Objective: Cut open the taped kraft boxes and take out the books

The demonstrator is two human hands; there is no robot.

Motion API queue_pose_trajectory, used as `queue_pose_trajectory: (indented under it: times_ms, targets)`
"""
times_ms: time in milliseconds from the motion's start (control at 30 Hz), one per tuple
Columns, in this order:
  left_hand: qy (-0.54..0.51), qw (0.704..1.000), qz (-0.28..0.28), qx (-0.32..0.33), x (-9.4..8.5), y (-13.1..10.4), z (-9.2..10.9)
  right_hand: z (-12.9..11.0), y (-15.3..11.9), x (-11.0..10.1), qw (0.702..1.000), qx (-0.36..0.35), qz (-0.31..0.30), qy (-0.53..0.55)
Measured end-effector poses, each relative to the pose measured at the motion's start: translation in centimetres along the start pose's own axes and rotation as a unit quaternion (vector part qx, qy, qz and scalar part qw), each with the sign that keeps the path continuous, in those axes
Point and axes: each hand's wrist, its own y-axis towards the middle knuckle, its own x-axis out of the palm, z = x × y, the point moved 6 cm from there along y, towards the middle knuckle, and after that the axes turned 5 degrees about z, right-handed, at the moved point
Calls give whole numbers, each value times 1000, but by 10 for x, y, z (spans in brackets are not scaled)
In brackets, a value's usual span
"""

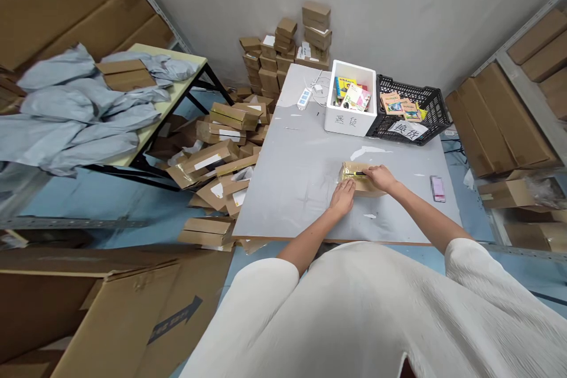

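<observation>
1. Worktop [283, 177]: grey, bare patches near front edge. Far end holds a white foam box [351, 115] of colourful packets, black crate [414, 112] touching its right side, power strip [305, 98] to its left.
2. Pink phone [437, 188] lies well right of the hands. Nothing stands between hands and parcel.
3. Floor left of worktop: loose heap of cardboard boxes [221, 159]; side table with grey mailer bags [75, 112].
4. Parcel [359, 178]: small, flat, brown, under glossy clear tape, mid-worktop.
5. Left hand [343, 196]: flat, pressing the parcel's near-left edge, grip not closed.
6. Right hand [381, 178]: grip closed on a dark, yellow-marked tool [358, 173] held against the parcel top.
</observation>
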Motion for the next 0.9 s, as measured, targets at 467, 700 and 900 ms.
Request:
queue_pose_trajectory:
  times_ms: [467,700,900]
  targets:
    - [2,1000,-1,-4,3,1,-2,-5,2,-5,999,-11,-24,-25]
    - [70,997,-29,3,-2,0,3,-12,0,-7,995,-22,-55,-76]
    - [103,994,-39,5,-5,-1,6,-12,1,-8,993,-24,-71,-90]
